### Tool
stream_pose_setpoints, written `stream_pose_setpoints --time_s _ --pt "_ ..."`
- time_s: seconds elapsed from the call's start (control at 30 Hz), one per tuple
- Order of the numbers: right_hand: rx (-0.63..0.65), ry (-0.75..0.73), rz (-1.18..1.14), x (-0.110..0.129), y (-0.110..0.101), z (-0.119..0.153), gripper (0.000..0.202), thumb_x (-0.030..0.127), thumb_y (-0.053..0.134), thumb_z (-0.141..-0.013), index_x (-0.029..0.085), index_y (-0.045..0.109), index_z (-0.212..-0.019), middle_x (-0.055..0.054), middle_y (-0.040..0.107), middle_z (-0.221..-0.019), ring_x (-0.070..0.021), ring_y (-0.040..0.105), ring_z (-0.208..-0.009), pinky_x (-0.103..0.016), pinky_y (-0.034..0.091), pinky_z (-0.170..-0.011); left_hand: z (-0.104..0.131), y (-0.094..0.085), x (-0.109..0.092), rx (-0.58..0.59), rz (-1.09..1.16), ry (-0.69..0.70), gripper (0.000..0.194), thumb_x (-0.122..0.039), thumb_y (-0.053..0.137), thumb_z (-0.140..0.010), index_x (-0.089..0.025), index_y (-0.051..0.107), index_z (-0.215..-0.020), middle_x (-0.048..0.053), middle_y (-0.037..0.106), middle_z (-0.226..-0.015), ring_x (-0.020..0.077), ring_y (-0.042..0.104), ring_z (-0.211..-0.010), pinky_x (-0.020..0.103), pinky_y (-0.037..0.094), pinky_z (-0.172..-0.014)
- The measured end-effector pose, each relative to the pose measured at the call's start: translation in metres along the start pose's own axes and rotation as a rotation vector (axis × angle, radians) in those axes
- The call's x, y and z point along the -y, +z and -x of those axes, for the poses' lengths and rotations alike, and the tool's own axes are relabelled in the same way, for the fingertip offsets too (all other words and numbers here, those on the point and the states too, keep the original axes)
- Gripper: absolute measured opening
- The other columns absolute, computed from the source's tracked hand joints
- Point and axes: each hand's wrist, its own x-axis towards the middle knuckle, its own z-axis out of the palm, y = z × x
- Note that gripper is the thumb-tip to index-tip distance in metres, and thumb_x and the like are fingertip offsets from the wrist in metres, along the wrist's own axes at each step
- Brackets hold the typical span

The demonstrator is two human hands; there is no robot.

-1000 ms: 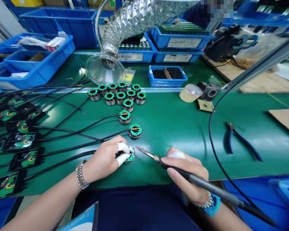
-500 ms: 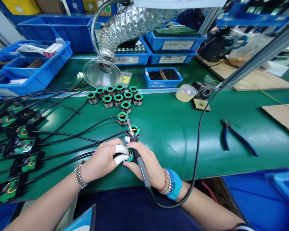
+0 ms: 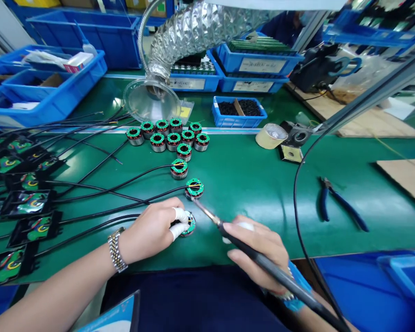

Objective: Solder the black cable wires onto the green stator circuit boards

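Observation:
My left hand [image 3: 155,225], with white finger cots on two fingers, pinches the end of a black cable [image 3: 103,228] at a stator [image 3: 191,224] with a green circuit board ring. Those fingers partly cover the stator. To the right, my right hand [image 3: 259,249] grips a soldering iron [image 3: 207,212] like a pen. The iron's tip points up-left, close to the near edge of another stator [image 3: 194,188], which has a cable and thin yellow wires on its board. Whether the tip touches cannot be told. Behind it sits a third wired stator [image 3: 179,169].
Several more stators [image 3: 157,142] stand grouped before a fume extractor hood [image 3: 152,101]. Black cases [image 3: 29,203] with cables lie left. At right are a tape roll [image 3: 271,136], a soldering stand [image 3: 295,138] and blue-handled cutters [image 3: 342,203]. The iron's cord [image 3: 296,193] loops across the right.
My right hand has drawn back right and toward me with the soldering iron, away from the nearest stator. My left hand keeps its pinch there. The view has shifted slightly.

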Motion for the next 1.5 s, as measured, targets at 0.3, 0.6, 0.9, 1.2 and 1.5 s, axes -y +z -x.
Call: stream_pose_setpoints --time_s 0.3,0.6,0.9,1.2,1.5 --pt "0.044 0.107 -0.041 0.001 -0.005 0.016 0.028 0.008 0.054 -0.074 0.017 0.066 -0.097 -0.003 0.060 -0.059 -0.0152 0.055 -0.056 -0.029 0.045 -0.051 0.001 0.002 0.001 -0.013 0.023 -0.011 0.009 -0.017 0.054 -0.085 -0.018 0.063 -0.082 0.001 0.059 -0.083 0.0128 0.055 -0.073 0.023 0.043 -0.067" --pt "0.056 0.101 -0.089 -0.003 -0.004 0.017 0.027 0.008 0.053 -0.075 0.016 0.067 -0.097 -0.003 0.062 -0.061 -0.0148 0.055 -0.055 -0.030 0.047 -0.051 0.001 0.004 0.004 -0.010 0.001 -0.020 0.010 -0.017 0.053 -0.085 -0.017 0.063 -0.082 0.002 0.060 -0.082 0.0132 0.055 -0.073 0.024 0.043 -0.067" --pt "0.067 0.096 -0.083 -0.004 -0.004 0.016 0.028 0.007 0.053 -0.075 0.017 0.066 -0.098 -0.003 0.060 -0.060 -0.0141 0.053 -0.054 -0.029 0.046 -0.051 0.003 0.006 0.005 -0.021 0.005 -0.006 0.012 -0.016 0.053 -0.084 -0.018 0.064 -0.085 0.002 0.060 -0.083 0.0133 0.055 -0.072 0.024 0.043 -0.066" --pt "0.088 0.051 -0.086 -0.002 -0.008 0.012 0.030 0.006 0.052 -0.073 0.016 0.066 -0.097 -0.002 0.059 -0.058 -0.0146 0.053 -0.055 -0.029 0.047 -0.052 0.002 0.005 0.003 -0.033 -0.009 0.009 0.013 -0.015 0.051 -0.084 -0.017 0.063 -0.080 0.002 0.060 -0.080 0.0137 0.056 -0.071 0.025 0.044 -0.066" --pt "0.084 0.053 -0.080 -0.005 -0.006 0.014 0.029 0.008 0.053 -0.074 0.017 0.067 -0.098 -0.002 0.059 -0.058 -0.0138 0.052 -0.054 -0.028 0.046 -0.051 0.002 0.005 0.003 -0.050 -0.023 0.024 0.013 -0.017 0.051 -0.085 -0.017 0.063 -0.079 0.002 0.060 -0.079 0.0127 0.055 -0.069 0.023 0.043 -0.064"
